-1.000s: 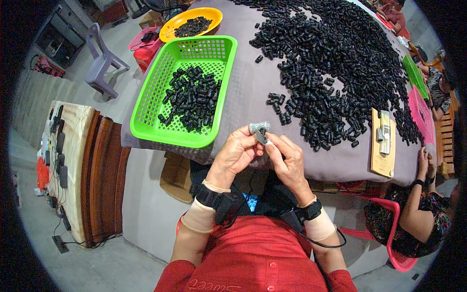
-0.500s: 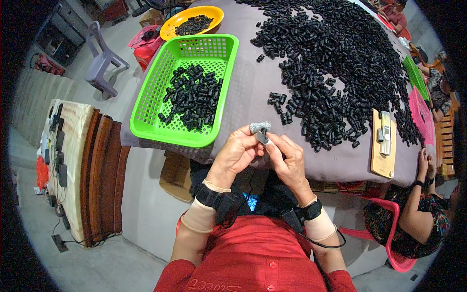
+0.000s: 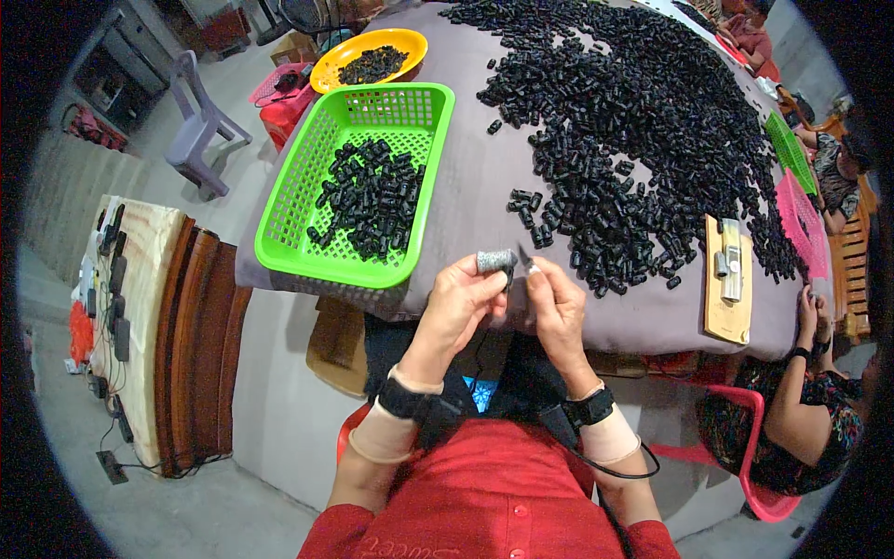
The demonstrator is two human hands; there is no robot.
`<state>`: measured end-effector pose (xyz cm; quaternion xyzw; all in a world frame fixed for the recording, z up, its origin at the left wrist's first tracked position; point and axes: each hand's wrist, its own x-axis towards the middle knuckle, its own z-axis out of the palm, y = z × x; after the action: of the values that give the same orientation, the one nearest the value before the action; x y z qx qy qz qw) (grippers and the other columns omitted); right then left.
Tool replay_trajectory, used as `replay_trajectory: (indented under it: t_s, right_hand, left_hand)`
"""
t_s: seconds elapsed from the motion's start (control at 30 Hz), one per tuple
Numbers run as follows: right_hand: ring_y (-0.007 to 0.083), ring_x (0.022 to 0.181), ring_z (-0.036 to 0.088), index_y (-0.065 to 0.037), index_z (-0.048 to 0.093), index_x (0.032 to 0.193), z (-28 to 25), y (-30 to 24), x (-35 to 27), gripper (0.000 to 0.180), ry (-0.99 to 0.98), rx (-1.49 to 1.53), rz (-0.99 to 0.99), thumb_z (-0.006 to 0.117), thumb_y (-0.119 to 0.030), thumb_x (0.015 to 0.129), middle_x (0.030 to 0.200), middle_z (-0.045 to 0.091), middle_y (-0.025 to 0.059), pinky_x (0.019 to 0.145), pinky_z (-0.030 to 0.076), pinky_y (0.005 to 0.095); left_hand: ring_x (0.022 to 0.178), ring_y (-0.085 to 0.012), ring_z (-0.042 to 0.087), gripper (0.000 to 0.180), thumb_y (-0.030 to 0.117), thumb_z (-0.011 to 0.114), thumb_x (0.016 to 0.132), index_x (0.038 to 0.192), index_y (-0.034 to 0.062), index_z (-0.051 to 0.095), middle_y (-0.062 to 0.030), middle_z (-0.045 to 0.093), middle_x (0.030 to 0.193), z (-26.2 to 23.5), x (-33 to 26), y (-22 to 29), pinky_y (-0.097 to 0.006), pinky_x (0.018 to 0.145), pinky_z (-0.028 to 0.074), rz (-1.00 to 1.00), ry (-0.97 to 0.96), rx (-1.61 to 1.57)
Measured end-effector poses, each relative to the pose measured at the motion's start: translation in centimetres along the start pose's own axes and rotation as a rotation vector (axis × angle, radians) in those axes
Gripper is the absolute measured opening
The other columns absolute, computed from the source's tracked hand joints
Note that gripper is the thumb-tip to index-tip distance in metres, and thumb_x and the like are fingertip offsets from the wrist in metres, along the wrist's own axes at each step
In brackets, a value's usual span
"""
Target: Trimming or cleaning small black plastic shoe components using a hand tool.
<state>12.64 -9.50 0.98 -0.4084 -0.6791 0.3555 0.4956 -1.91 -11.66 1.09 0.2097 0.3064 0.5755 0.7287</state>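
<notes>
My left hand (image 3: 458, 303) is closed in a pinch over the table's near edge. A grey, speckled wrap (image 3: 494, 262) covers one of its fingers, and a small black piece (image 3: 507, 274) shows at the fingertips, mostly hidden. Just to the right, my right hand (image 3: 559, 303) grips a small dark pointed blade (image 3: 523, 254), its tip upward and apart from the piece. Ahead lies a broad heap of small black cylindrical parts (image 3: 643, 158). More black parts (image 3: 372, 200) are inside a green plastic basket (image 3: 430, 214) to the left.
Behind the basket stands a yellow bowl (image 3: 416, 45) holding black bits. A board with a caliper-like tool (image 3: 731, 270) lies on the grey tablecloth (image 3: 466, 196) at right. Another person's hands (image 3: 812, 312) are at the table's right edge, near a pink basket (image 3: 803, 219).
The hands have moved apart a little. The blade, earlier against the piece at my left fingertips, now points upward beside it. The view has shifted slightly.
</notes>
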Motion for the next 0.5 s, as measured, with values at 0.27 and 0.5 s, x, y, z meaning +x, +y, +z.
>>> replay_trajectory:
  t_s: [0.27,0.5]
  right_hand:
    - [0.0019,0.055,0.037,0.000,0.059,0.097,-1.0,0.3,0.0,0.022,0.076,0.352,0.307,0.051,-0.019,0.090,0.063,0.045,-0.0065,0.049,0.031,0.0175]
    - [0.0010,0.052,0.035,-0.001,0.060,0.099,-1.0,0.1,0.1,0.024,0.093,0.387,0.349,0.049,-0.020,0.090,0.061,0.044,-0.0058,0.046,0.028,0.0172]
  left_hand:
    - [0.062,-0.0044,0.050,0.024,-0.002,0.060,0.073,0.097,0.0003,0.060,0.0013,0.057,0.077,3.0,-2.1,11.7,-0.019,0.053,0.042,0.633,0.438,0.842]
    - [0.064,-0.0063,0.052,0.021,-0.003,0.058,0.072,0.092,0.0025,0.063,-0.0020,0.060,0.076,3.1,1.6,7.1,-0.021,0.057,0.044,0.757,0.319,1.254]
